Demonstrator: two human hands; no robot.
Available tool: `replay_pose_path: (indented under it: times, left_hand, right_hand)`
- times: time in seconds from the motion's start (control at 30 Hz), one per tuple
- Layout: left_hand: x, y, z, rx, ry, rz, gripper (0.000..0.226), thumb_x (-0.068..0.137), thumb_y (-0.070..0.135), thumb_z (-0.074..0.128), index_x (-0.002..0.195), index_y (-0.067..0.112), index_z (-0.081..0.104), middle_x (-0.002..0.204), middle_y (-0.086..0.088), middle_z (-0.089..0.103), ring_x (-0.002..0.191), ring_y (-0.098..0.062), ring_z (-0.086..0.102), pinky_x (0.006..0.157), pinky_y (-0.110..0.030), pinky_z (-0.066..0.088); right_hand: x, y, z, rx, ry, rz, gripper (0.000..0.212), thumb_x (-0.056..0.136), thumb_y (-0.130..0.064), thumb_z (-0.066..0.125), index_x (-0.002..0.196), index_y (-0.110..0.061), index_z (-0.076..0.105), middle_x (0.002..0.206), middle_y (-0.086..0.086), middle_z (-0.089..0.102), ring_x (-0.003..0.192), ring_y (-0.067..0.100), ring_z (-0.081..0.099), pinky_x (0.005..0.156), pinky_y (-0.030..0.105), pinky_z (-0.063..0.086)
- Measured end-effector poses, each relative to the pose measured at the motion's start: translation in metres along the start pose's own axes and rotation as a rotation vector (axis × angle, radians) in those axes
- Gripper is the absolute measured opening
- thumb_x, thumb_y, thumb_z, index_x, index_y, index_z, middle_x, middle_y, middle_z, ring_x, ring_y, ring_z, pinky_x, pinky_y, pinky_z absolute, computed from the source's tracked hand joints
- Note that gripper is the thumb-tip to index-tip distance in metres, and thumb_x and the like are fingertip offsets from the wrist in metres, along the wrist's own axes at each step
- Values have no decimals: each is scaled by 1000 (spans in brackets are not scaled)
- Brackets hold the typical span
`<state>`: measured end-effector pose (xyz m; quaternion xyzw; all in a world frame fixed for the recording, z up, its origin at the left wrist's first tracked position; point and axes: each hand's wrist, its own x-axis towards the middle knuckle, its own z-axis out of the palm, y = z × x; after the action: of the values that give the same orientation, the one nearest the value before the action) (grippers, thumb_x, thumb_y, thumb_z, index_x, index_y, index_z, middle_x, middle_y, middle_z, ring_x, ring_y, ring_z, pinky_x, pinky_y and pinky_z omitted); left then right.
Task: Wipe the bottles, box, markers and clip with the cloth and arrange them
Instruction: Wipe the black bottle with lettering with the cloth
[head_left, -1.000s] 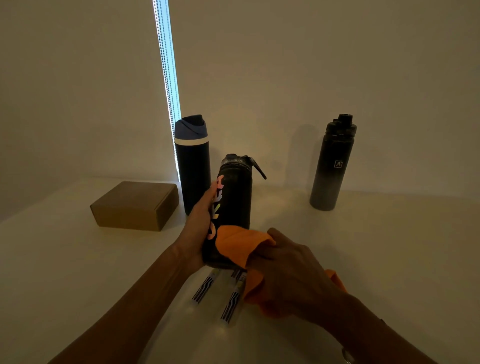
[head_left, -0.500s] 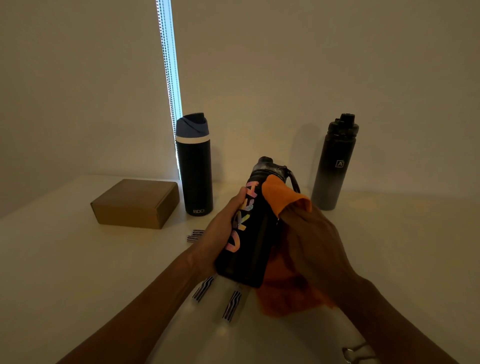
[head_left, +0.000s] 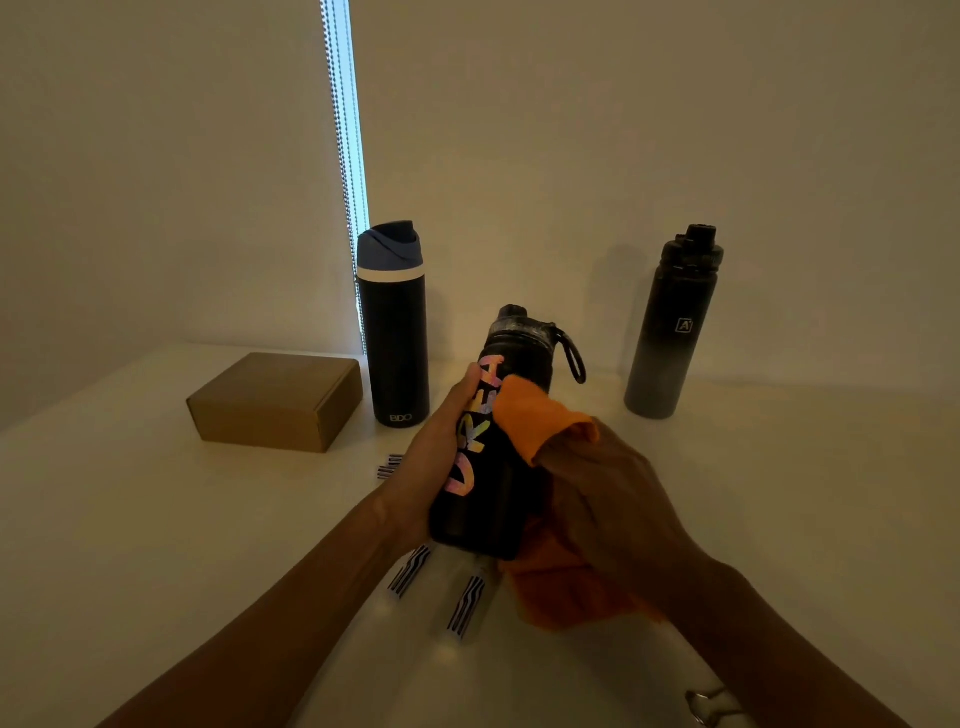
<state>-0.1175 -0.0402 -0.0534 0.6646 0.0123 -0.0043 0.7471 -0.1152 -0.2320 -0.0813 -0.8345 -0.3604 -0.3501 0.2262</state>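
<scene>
three bottles in view. the left hand (head_left: 439, 457) grips one, a black bottle with coloured lettering (head_left: 485, 514), held tilted over the table (head_left: 156, 519) at the centre, while the right hand (head_left: 618, 499) clutches the one orange cloth (head_left: 540, 421) and presses it against that bottle's side. a blue-lidded bottle (head_left: 393, 338) stands upright at the back just beside the single brown box (head_left: 275, 402), and a grey-black bottle (head_left: 670, 332) stands well apart on the right. three striped markers show: two (head_left: 410, 571) (head_left: 466, 605) lying below the held bottle, a third (head_left: 389, 464) partly hidden behind the left wrist. one metal clip (head_left: 709, 704) lies at the near right edge.
</scene>
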Motion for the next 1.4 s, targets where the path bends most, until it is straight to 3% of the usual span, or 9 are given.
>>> replay_pose_path:
  times: [0.1, 0.17, 0.37, 0.47, 0.6, 0.77, 0.9, 1.07, 1.4]
  left_hand:
    - [12, -1, -12, -173, -17, -101, 54, 92, 67, 52, 99, 16, 69, 54, -1, 62, 44, -5, 53, 47, -11, 45]
    - [16, 1, -13, -227, -41, -92, 72, 74, 80, 65, 114, 20, 72, 95, -18, 75, 77, -18, 67, 82, -26, 55]
    - [26, -8, -20, -383, 82, -79, 86, 62, 81, 78, 127, 27, 69, 141, -21, 58, 117, -25, 49, 117, -50, 30]
    - [17, 5, -16, -367, 70, -70, 62, 82, 69, 66, 125, 24, 69, 126, -9, 68, 82, -16, 72, 81, -28, 60]
    - [11, 5, -15, -396, 56, -90, 59, 96, 63, 46, 129, 19, 67, 125, -16, 71, 109, -28, 70, 90, -42, 56]
    - [8, 6, -13, -256, -31, -41, 44, 104, 49, 41, 103, 14, 68, 62, -1, 70, 52, -9, 67, 48, -19, 53]
    - [4, 5, -5, -171, -68, -49, 45, 104, 50, 40, 107, 16, 69, 80, -2, 77, 72, -13, 74, 59, -24, 59]
    - [1, 0, 8, -120, -159, -44, 47, 105, 48, 35, 102, 14, 66, 64, 4, 73, 55, -10, 70, 47, -20, 53]
    - [4, 1, 9, -283, -17, -8, 42, 105, 41, 38, 96, 13, 69, 73, -5, 76, 62, -12, 73, 53, -23, 58]
  right_hand:
    - [-2, -2, -1, -76, -260, -112, 101, 67, -44, 88, 146, -23, 30, 129, 11, 64, 102, 29, 70, 91, 34, 45]
    - [-5, -5, -1, -134, -267, -245, 105, 53, -45, 97, 138, -20, 41, 127, 8, 67, 96, 24, 71, 85, 37, 58]
    - [-4, -14, -6, -90, -344, -338, 91, 56, -55, 92, 132, -31, 49, 129, -8, 64, 97, 15, 65, 76, 26, 59]
    - [-1, -10, -8, -128, -344, -364, 91, 57, -62, 88, 133, -30, 52, 131, -7, 63, 94, 18, 65, 72, 28, 58]
    - [5, -12, -10, -162, -188, -361, 84, 61, -62, 73, 131, -24, 46, 130, -5, 60, 87, 20, 68, 68, 31, 61]
    - [6, -4, -3, -66, -109, -252, 63, 91, -61, 48, 143, -28, 37, 130, 6, 63, 89, 32, 71, 65, 45, 62]
    - [2, 5, -2, -30, -65, -65, 55, 92, -39, 37, 146, -36, 29, 117, 20, 68, 91, 40, 70, 76, 45, 56]
    - [4, 15, -7, 115, -2, 143, 47, 94, -45, 37, 139, -39, 41, 115, 26, 65, 97, 46, 65, 81, 54, 50]
    - [1, -5, -4, 75, -95, 24, 47, 95, -29, 36, 143, -30, 33, 122, 15, 65, 99, 35, 67, 83, 44, 56]
